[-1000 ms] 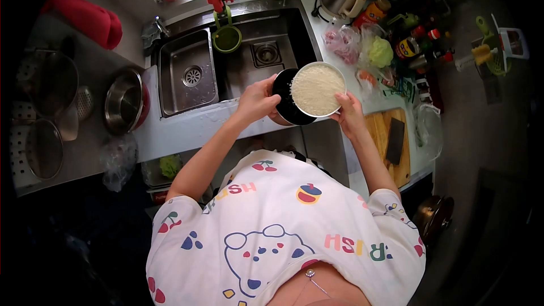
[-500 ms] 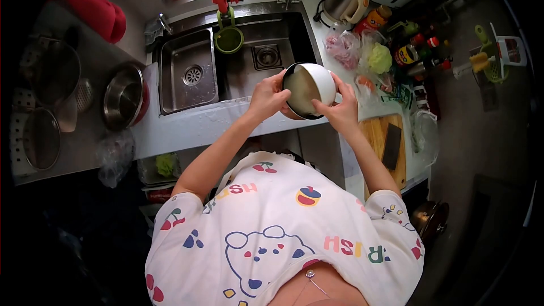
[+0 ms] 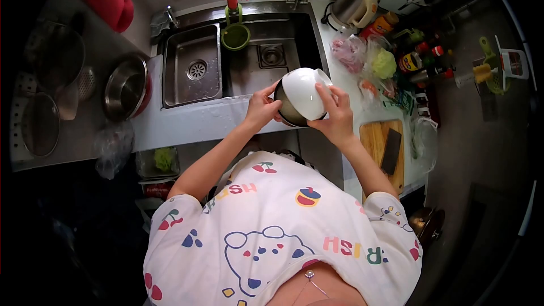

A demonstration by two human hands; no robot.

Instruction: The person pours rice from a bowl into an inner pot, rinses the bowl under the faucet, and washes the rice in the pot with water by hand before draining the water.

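Observation:
My right hand [image 3: 336, 114] grips a white bowl [image 3: 301, 92], fingers on its outside and thumb near the lower rim. The bowl is tipped far over, its outer bottom turned up towards me. Directly beneath it is a dark-rimmed round pot [image 3: 289, 116], partly covered by the bowl. Pale, cloudy contents show in the pot; I cannot make out exactly what they are. My left hand [image 3: 263, 109] is closed on the pot's left edge, thumb over the rim. Both vessels are in the air at the sink's front edge.
Behind is a double steel sink [image 3: 192, 103] with a green strainer cup [image 3: 236, 37] hanging inside. A steel basin [image 3: 126, 88] stands left. On the right are a kettle [image 3: 354, 3], bagged vegetables [image 3: 381, 63], bottles, and a cutting board [image 3: 371, 147] bearing a dark-bladed knife [image 3: 391, 152].
My right hand has turned the white bowl further over, so its inside no longer shows and its outside faces up. My left hand still holds the pot. The view has shifted slightly.

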